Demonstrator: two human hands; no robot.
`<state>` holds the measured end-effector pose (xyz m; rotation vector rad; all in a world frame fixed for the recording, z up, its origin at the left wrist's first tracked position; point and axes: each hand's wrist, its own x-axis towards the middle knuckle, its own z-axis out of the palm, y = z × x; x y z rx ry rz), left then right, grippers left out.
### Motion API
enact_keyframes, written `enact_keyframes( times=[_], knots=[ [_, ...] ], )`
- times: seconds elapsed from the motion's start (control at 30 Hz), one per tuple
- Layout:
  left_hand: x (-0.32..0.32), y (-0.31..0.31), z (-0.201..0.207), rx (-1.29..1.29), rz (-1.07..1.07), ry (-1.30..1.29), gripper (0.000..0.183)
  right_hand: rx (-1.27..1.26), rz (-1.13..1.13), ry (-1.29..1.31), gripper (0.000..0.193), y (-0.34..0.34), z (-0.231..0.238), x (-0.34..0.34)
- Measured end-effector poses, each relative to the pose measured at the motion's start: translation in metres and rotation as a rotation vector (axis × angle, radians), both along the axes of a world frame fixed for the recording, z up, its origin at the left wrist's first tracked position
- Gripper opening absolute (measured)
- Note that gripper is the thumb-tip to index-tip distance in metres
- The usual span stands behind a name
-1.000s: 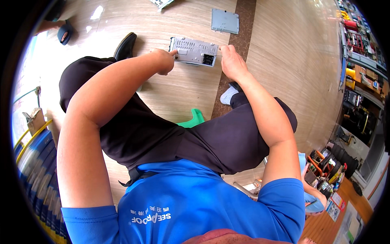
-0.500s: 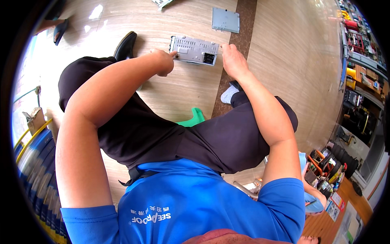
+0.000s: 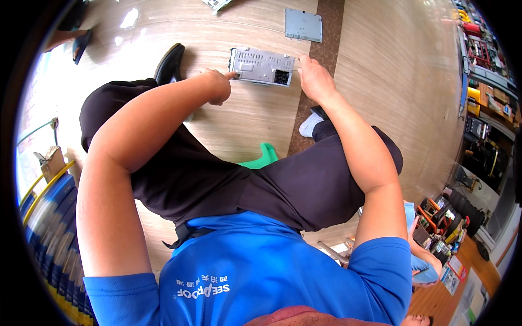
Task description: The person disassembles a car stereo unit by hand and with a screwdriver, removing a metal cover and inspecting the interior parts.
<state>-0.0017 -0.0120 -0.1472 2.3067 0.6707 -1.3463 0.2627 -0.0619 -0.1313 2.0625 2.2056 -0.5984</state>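
Observation:
A silver metal box that looks like a car stereo (image 3: 260, 64) lies in front of me over the tiled floor, with a row of slots on its top and a black connector socket at its near right corner. My left hand (image 3: 217, 87) is at its left end. The index finger is stretched out with its tip on the near left corner, and the other fingers are curled and apart from the box. Beside the right end, my right hand (image 3: 316, 79) has thumb and fingers pinched together. A thin light line shows between its fingertips and the box, too small to name.
Beyond the box lies a flat grey metal cover plate (image 3: 303, 25), and part of another metal piece (image 3: 217, 4) shows at the top edge. A green plastic piece (image 3: 263, 156) is between my legs. Tool-laden shelves (image 3: 484, 60) and a wooden bench (image 3: 451, 293) stand right.
The whole view has shifted slightly. My two hands stay at the ends of the box, with only small movements of the fingers.

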Motion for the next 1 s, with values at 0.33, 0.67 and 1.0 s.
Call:
enact_keyframes(
  times=[0.33, 0.67, 1.0],
  knots=[
    [0.0001, 0.0011, 0.0026, -0.007, 0.016, -0.006, 0.051, 0.015, 0.026, 0.006, 0.032, -0.0006, -0.0021, 0.0017],
    [-0.0007, 0.0034, -0.0054, -0.053, 0.031, 0.036, 0.048, 0.051, 0.071, 0.011, 0.03, -0.0018, 0.0002, -0.0029],
    [-0.0002, 0.0026, 0.0005, -0.021, 0.033, 0.006, 0.05, 0.05, 0.058, 0.003, 0.028, -0.0014, -0.0008, 0.0007]
  ],
)
